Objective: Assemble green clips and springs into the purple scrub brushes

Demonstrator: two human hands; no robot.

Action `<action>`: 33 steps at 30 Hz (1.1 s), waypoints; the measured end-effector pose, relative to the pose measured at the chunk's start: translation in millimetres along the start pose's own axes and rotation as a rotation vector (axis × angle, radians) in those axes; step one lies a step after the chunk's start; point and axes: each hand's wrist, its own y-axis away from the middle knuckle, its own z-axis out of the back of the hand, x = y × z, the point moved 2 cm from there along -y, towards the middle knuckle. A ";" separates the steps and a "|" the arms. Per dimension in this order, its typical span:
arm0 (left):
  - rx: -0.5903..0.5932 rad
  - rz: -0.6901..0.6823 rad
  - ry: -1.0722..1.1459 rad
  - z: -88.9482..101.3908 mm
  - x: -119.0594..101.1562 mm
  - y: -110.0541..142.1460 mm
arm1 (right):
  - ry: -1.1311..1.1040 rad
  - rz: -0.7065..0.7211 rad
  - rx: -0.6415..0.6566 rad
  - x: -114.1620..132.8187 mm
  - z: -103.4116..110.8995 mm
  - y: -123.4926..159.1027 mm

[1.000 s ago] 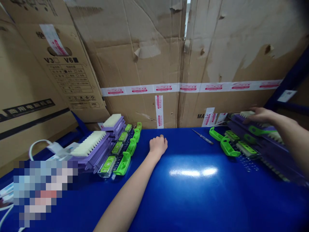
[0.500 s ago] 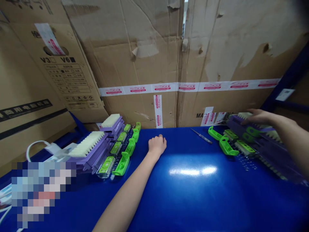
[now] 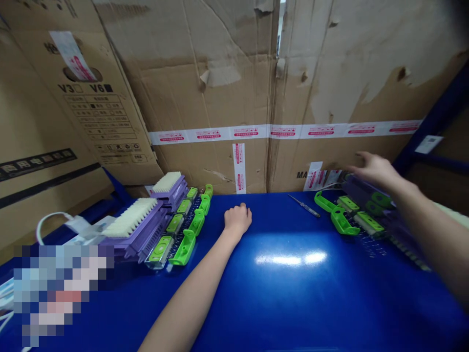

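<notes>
My left hand rests closed in a fist on the blue table, and nothing sticks out of it. At the right, my right hand is raised just above a group of purple plastic parts, fingers stretched and apart, with nothing visible in it. My right forearm hides much of that group. Beside it lie bright green curved brackets and clear blocks with green tops. A slim screwdriver lies between my hands, nearer the right group.
At the left stand purple parts topped with cream bristle-like pads, alongside green brackets. A white plug with a cable lies behind a blurred patch. Cardboard sheets wall off the back. A blue post rises at the right.
My right hand has lifted off the purple parts and moved slightly left, its fingers opening out. My left fist has stayed in place. The view has shifted a little.
</notes>
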 end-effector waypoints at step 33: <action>0.063 -0.064 0.101 3.8 -18.3 12.1 | -0.513 1.146 0.097 218.7 -41.8 227.2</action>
